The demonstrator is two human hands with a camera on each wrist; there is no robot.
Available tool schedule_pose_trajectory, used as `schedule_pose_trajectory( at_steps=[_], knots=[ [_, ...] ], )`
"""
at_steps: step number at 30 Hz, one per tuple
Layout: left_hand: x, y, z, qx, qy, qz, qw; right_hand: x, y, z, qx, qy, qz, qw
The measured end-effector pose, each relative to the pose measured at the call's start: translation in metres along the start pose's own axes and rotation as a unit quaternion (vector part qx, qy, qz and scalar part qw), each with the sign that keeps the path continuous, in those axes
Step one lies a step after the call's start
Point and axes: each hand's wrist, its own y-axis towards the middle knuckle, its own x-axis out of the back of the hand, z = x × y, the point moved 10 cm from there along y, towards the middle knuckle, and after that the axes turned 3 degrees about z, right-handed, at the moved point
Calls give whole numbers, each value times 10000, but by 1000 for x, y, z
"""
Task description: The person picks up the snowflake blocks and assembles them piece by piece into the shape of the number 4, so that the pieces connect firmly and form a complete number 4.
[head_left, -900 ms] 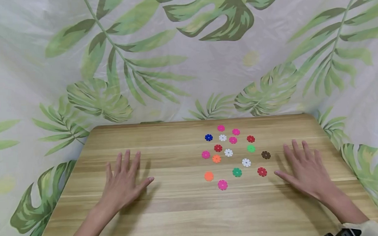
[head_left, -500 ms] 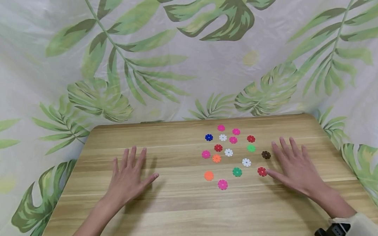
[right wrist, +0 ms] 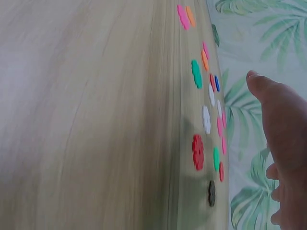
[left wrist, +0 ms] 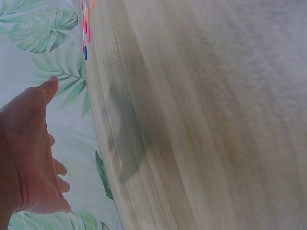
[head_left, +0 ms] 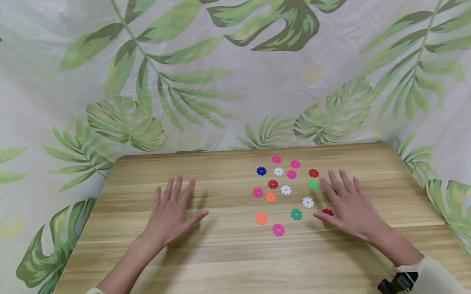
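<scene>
Over the left half of the table, my left hand [head_left: 170, 216] hovers with its fingers spread, holding nothing. My right hand [head_left: 350, 208], likewise spread and holding nothing, is above the right edge of a scatter of flat notched plastic discs. In the head view it partly covers a red disc [head_left: 327, 212] and hides most of the brown disc [right wrist: 211, 193], which the right wrist view shows. Close to its fingertips are a light green disc [head_left: 314, 185] and a white disc [head_left: 307, 202]. Dark green [head_left: 296, 214], orange [head_left: 261, 219], pink [head_left: 278, 229] and blue [head_left: 261, 171] discs lie further left.
The wooden table [head_left: 233, 270] has rounded back corners. Behind it hangs a pale curtain [head_left: 256, 84] printed with green leaves, which also runs down both sides. Dark wrist devices [head_left: 399, 283] sit at the cuffs of light sleeves.
Both hands have moved inward, the left one to the right and the right one to the left, now over the discs' right edge. The discs have stayed in place.
</scene>
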Motion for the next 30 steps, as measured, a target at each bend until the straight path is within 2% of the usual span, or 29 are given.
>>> schedule_pose_trajectory(
  at_steps=[11,21,30],
  knots=[
    [-8,17,-16,-352,-11,112,9993,-6,16,28,250,82,21,9997],
    [-17,31,-31,-643,-367,171,9971,-18,27,55,529,292,202,9980],
    [-23,43,-50,-981,-707,65,9926,-24,36,80,868,491,93,9950]
  ],
)
